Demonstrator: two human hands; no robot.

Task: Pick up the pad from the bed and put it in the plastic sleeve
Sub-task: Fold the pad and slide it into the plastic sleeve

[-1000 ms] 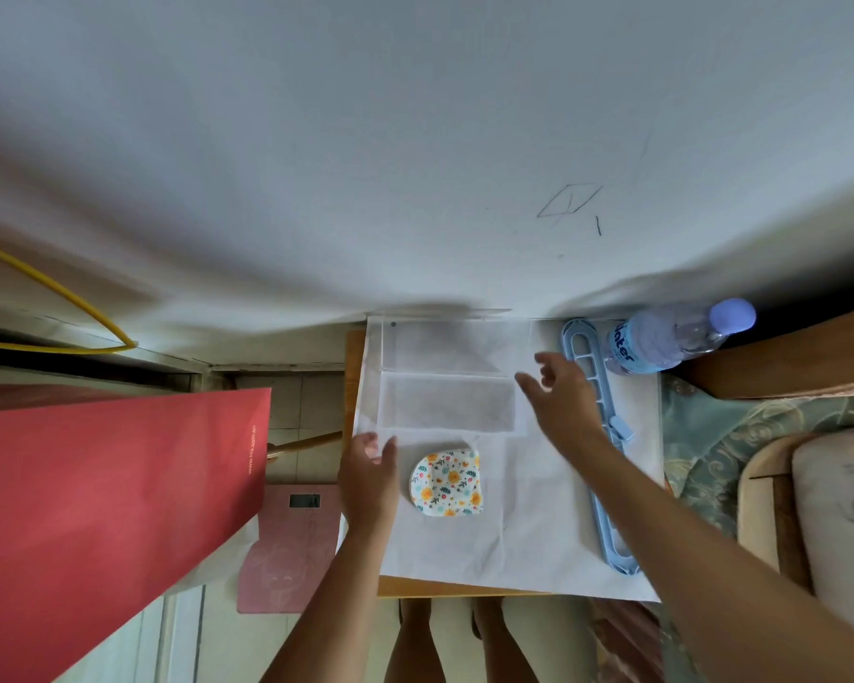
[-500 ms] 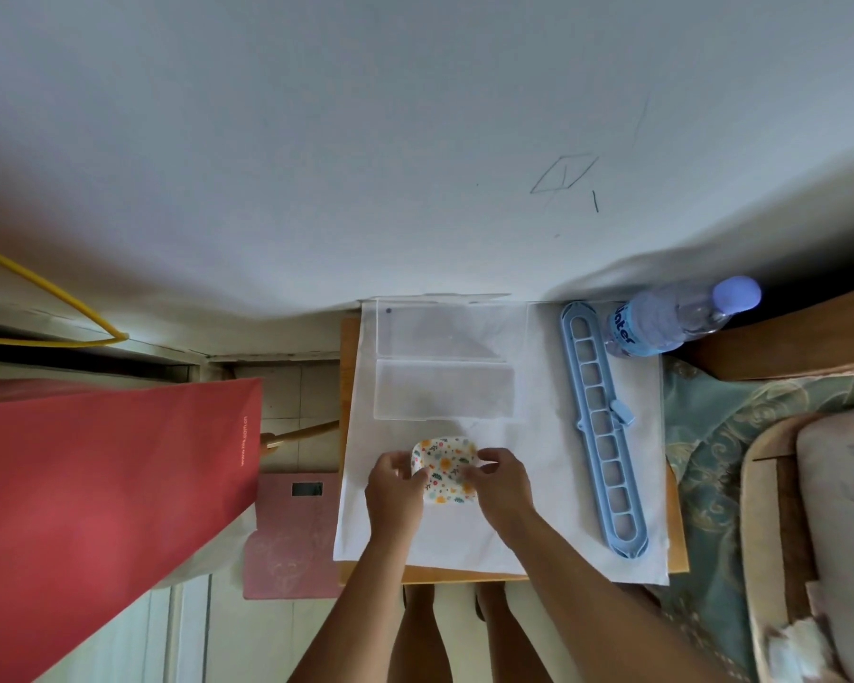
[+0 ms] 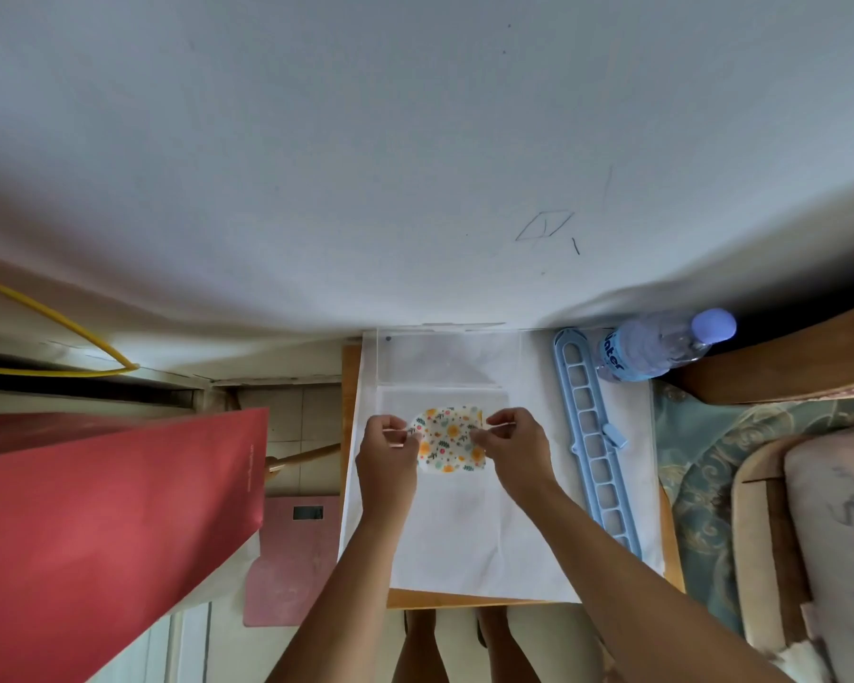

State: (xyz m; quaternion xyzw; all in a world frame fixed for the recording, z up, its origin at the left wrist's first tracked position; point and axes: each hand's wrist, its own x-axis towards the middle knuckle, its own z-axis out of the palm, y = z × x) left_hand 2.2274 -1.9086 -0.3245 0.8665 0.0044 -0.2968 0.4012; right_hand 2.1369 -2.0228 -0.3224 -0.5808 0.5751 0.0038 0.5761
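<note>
A small white pad (image 3: pixel 447 438) printed with orange and blue flowers is held between both hands over a white cloth (image 3: pixel 469 534) on a small wooden table. My left hand (image 3: pixel 388 448) pinches its left edge and my right hand (image 3: pixel 511 443) pinches its right edge. A clear plastic sleeve (image 3: pixel 447 362) lies flat just beyond the pad, against the wall. The pad's far edge overlaps the sleeve's near part; whether it is inside I cannot tell.
A light-blue slotted plastic hanger (image 3: pixel 595 436) lies along the cloth's right side. A water bottle (image 3: pixel 656 345) lies at the back right. A red paper bag (image 3: pixel 104 529) stands at the left, with a pink scale (image 3: pixel 292 559) on the floor. A cushioned chair (image 3: pixel 809 510) is at the right.
Both hands closed on the pad and carried it away from me, from the cloth's middle up to the sleeve. A second ago the right hand was out by the hanger.
</note>
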